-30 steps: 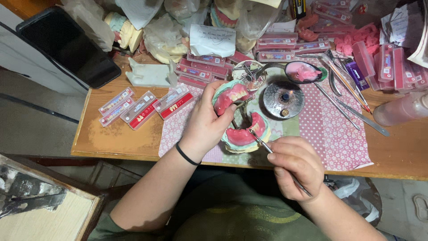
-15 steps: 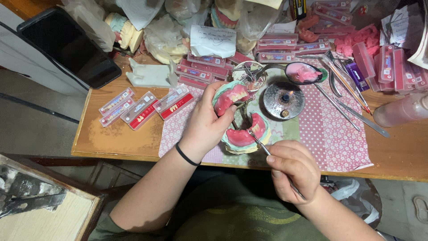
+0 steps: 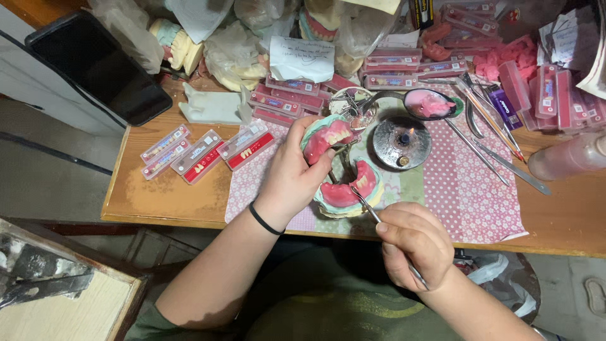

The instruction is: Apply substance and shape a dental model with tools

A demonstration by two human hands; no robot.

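Note:
My left hand (image 3: 291, 173), with a black band on the wrist, grips an opened denture articulator (image 3: 338, 170). Its upper model (image 3: 325, 136) carries pink wax and a row of pale teeth; the lower model (image 3: 346, 192) lies on the cloth with pink wax on a greenish base. My right hand (image 3: 413, 243) pinches a thin metal wax tool (image 3: 366, 205) like a pen, its tip touching the pink wax of the lower model.
A small round metal burner (image 3: 402, 142) with a lit flame stands behind the models on a pink dotted cloth (image 3: 470, 189). Metal instruments (image 3: 499, 148), a spoon with pink wax (image 3: 429, 103), several red tooth-card boxes (image 3: 246, 145), plaster casts (image 3: 177, 47) and a dark phone (image 3: 98, 66) crowd the wooden table (image 3: 164, 196).
My right hand has shifted slightly, keeping the tool tip on the lower model's wax. The left hand and articulator stay where they were.

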